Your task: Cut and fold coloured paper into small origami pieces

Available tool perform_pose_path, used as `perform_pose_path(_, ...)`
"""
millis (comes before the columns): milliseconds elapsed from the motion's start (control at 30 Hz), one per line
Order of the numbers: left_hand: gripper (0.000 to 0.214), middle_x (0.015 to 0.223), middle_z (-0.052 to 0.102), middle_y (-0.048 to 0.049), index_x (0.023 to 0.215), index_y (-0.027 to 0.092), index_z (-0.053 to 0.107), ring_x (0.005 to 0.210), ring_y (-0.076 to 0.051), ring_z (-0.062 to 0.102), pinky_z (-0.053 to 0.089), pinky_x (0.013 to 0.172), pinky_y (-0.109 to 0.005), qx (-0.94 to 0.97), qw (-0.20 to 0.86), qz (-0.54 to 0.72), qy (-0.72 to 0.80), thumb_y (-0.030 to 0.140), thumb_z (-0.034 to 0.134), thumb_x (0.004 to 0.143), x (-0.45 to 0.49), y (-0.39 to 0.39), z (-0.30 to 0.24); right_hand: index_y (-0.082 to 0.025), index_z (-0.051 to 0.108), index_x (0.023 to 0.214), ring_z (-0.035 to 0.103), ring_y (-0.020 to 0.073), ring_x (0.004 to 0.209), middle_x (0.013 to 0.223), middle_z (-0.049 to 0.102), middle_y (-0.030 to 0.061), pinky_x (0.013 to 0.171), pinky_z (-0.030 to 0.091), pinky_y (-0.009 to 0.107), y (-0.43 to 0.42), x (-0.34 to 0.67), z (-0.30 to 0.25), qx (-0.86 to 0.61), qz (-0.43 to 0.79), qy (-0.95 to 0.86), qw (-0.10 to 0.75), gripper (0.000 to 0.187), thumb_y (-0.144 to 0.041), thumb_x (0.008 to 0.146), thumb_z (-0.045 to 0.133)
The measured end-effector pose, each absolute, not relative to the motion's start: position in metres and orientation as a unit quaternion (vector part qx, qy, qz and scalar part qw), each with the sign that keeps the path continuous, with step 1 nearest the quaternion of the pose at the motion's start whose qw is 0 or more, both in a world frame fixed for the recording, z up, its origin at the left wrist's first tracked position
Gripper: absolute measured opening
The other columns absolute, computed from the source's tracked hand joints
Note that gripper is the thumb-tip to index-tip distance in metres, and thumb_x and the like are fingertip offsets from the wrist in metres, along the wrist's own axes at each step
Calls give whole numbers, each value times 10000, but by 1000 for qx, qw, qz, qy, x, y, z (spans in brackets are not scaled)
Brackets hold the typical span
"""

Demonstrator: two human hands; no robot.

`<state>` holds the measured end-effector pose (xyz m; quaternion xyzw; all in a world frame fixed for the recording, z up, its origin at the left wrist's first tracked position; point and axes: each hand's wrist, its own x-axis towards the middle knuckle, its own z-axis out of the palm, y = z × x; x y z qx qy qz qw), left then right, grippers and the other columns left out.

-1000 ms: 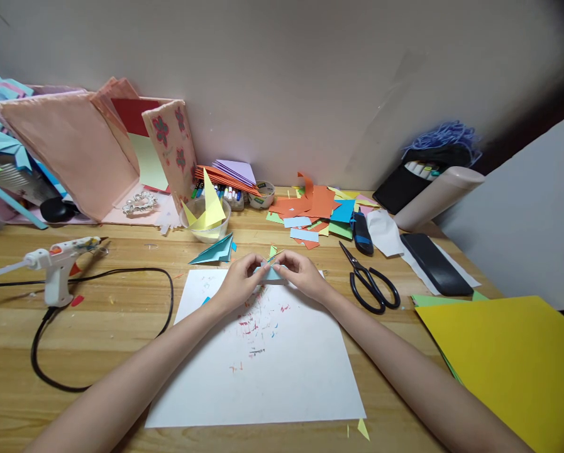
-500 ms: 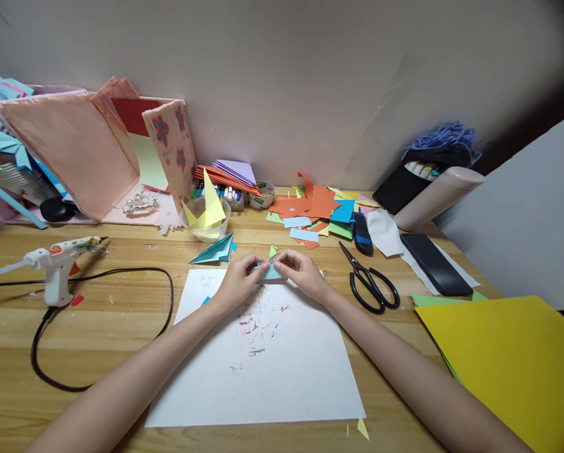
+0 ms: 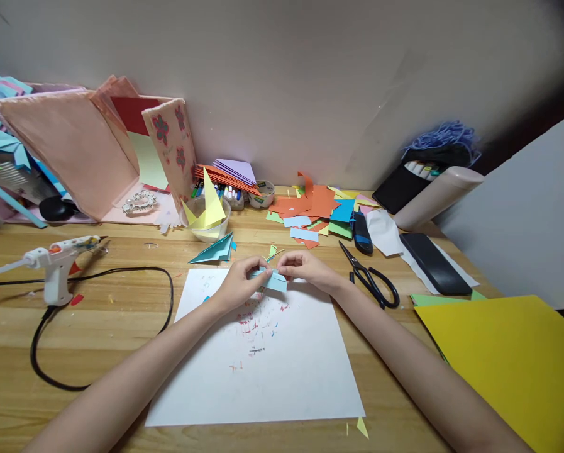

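A small piece of light blue paper [image 3: 275,282] is held over the top part of a marked white sheet [image 3: 263,390]. My left hand [image 3: 241,282] pinches its left side between thumb and fingers. At its upper right corner my right hand [image 3: 305,269] is closed, thumb against fingertips, touching the paper's edge. The hidden fingers leave part of the blue piece out of sight. Just beyond the hands lie a folded teal paper piece [image 3: 215,250] and a small green scrap [image 3: 273,251].
Black-handled scissors [image 3: 369,277] lie right of my right hand. A glue gun [image 3: 58,267] with its looping cord stands at left. Paper scraps [image 3: 312,204], a plastic cup [image 3: 206,229] and a phone [image 3: 435,264] sit farther back. Yellow paper [image 3: 508,358] covers the right front.
The blue paper has turned, so more of its face shows, tilting down to the right. My right hand has shifted slightly right, toward the scissors, and now covers part of their handle.
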<state>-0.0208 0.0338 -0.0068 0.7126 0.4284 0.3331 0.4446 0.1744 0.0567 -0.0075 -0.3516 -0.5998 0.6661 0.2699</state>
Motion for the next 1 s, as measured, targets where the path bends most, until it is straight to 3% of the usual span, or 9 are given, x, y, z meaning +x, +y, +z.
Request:
perform_pose_path(567,205,699,597,-3,754,149,583,642,-128,517,370,618,-231,772,375,290,424,315,477,813,-21,29,-1,-140,648,765,516,94,623,680,581,2,600,399,228,60,176,-6,-332,676,-626,204,210,-332,688,688)
perform_pose_path(1000,199,643,567,4,751,145,594,587,-114,478,339,567,-228,765,401,289,413,290,477,822,-22,30,-3,-133,633,760,493,85,592,643,550,-7,586,389,220,59,175,-5,-329,670,-636,198,217,-343,714,662)
